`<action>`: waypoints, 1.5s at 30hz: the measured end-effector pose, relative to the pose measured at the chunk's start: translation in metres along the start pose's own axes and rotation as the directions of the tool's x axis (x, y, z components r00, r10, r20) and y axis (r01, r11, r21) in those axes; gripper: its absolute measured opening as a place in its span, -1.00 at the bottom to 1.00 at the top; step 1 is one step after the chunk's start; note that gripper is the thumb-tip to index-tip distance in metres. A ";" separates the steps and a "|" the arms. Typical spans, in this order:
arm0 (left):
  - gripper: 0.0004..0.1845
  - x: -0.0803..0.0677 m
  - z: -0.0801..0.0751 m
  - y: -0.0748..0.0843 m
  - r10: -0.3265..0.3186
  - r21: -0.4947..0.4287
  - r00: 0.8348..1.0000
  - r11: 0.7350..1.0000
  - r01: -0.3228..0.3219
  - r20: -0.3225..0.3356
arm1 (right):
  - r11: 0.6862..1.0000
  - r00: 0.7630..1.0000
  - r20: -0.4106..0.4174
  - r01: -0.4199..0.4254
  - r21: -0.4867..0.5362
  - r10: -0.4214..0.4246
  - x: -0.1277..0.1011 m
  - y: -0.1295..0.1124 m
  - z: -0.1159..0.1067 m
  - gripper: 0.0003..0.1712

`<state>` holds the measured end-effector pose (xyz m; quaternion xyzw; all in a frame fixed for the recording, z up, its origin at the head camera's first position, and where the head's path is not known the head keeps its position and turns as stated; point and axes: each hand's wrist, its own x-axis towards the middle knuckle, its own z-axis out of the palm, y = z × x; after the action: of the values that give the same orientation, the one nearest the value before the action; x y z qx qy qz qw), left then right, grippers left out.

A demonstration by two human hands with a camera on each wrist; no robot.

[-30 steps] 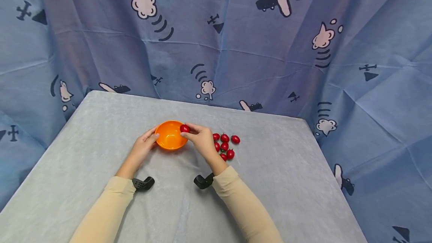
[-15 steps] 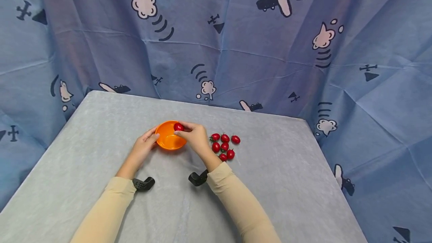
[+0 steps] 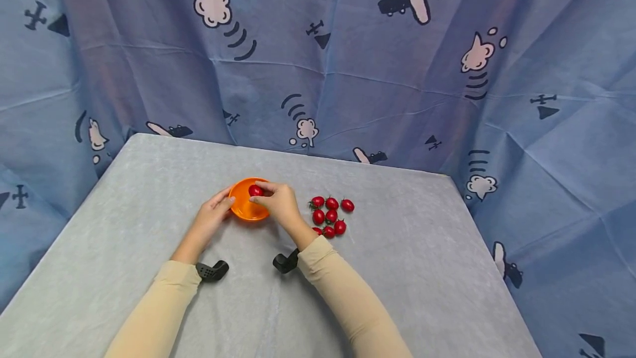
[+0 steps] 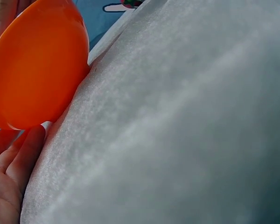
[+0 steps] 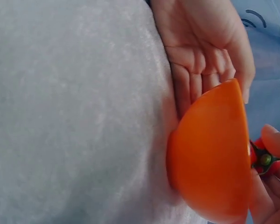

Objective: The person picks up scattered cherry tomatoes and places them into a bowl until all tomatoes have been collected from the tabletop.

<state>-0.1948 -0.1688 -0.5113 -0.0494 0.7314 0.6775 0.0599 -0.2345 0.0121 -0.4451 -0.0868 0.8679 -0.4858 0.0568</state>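
Held the right sleeve (image 3: 348, 297) close beside the loose tomatoes (image 3: 331, 216), with the right wrist (image 3: 301, 232) partly over one; risked, by a careless swing back, knocking that one and setting it rolling. Curled the left hand (image 3: 211, 214) round the outside of the bowl (image 3: 243, 204), with thumb at the rim; could have tipped or slid the bowl by squeezing unevenly. Pinched the held tomato (image 3: 255, 190) between thumb and fingers of the right hand (image 3: 281, 204), at the bowl's mouth; could have dropped it against the rim by loosening too far to one side, or shot it sideways by pinching harder, thanks to probably slick skin.

Counted in the head view, nearest first: two sleeves (image 3: 154, 303), two black mounts (image 3: 212, 271), eight loose tomatoes, perhaps more behind the right wrist; two hands; one bowl, with no tomato showing on its visible floor; one held tomato. Saw one grey table (image 3: 422, 269) beneath and, farthest off, one blue curtain (image 3: 318, 48) printed with planes.
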 end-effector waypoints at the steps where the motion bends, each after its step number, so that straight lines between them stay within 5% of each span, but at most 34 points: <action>1: -0.39 0.000 0.000 0.000 0.001 0.001 1.000 1.000 -0.001 0.001 | 1.000 1.000 0.002 0.004 -0.013 -0.004 0.000 0.000 0.001 -0.55; 13: -0.40 0.001 0.000 -0.004 0.042 -0.030 0.999 0.999 -0.042 0.005 | 0.972 0.996 0.037 0.082 -0.219 -0.076 0.000 0.000 0.014 -0.57; 45: -0.42 0.001 0.002 -0.002 0.035 -0.063 0.999 0.997 -0.034 0.002 | 0.853 0.966 0.244 0.195 -0.484 -0.082 0.003 -0.006 0.023 -0.54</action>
<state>-0.1951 -0.1671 -0.5130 -0.0375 0.7104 0.7012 0.0478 -0.2328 -0.0110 -0.4518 -0.2130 0.9446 -0.2330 0.0903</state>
